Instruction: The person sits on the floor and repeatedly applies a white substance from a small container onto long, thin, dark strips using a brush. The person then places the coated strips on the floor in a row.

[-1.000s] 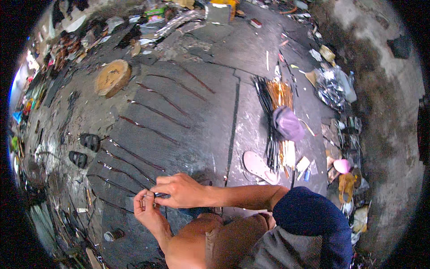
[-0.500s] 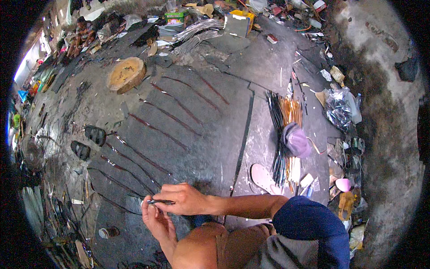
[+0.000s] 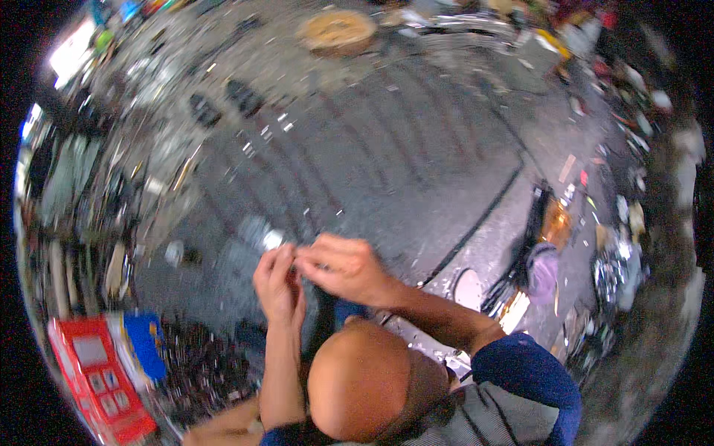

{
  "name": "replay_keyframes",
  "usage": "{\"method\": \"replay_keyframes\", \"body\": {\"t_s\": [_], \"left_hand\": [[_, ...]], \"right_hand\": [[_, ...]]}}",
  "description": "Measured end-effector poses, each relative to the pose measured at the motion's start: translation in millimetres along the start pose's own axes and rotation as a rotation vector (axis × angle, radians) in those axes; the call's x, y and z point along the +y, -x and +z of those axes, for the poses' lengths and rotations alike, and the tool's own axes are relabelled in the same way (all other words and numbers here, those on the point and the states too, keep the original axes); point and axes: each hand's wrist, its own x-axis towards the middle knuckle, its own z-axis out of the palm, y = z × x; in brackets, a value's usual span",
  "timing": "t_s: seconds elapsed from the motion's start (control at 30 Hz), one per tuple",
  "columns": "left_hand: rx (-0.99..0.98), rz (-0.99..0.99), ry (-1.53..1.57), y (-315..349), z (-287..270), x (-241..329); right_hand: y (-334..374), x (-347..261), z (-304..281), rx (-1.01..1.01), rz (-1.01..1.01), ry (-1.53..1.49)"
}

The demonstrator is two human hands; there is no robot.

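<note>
One small, thin dark piece, too blurred to identify, pinched between fingertips of left hand (image 3: pixel 277 286) and right hand (image 3: pixel 338 269); probably light, stiff, best held at ends.

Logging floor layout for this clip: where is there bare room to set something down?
Bare grey floor lies beyond the hands, between the round wooden block and the long dark strip. Crowded: left edge around the red box, and the right side by the purple bundle.

floor (image 3: pixel 416 156): dark grey concrete, littered | bright daylight upper left
</note>
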Motion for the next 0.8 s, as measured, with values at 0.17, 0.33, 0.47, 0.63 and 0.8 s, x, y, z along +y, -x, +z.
{"method": "replay_keyframes", "body": {"t_s": [0.17,0.33,0.47,0.63,0.8], "left_hand": [[0.032,0.077,0.08,0,-7,18],[0.038,0.192,0.154,-2,-19,31],[0.131,0.223,0.131,-7,-30,46],[0.207,0.263,0.145,-16,-56,65],[0.297,0.317,0.187,-30,-93,84]], "right_hand": [[-15,-12,13,-0.083,-0.061,0.166],[-23,-25,21,-0.058,-0.111,0.178],[-25,-28,26,-0.052,-0.13,0.171],[-16,-22,26,-0.079,-0.073,0.128],[2,-15,20,-0.086,0.016,0.027]]}}
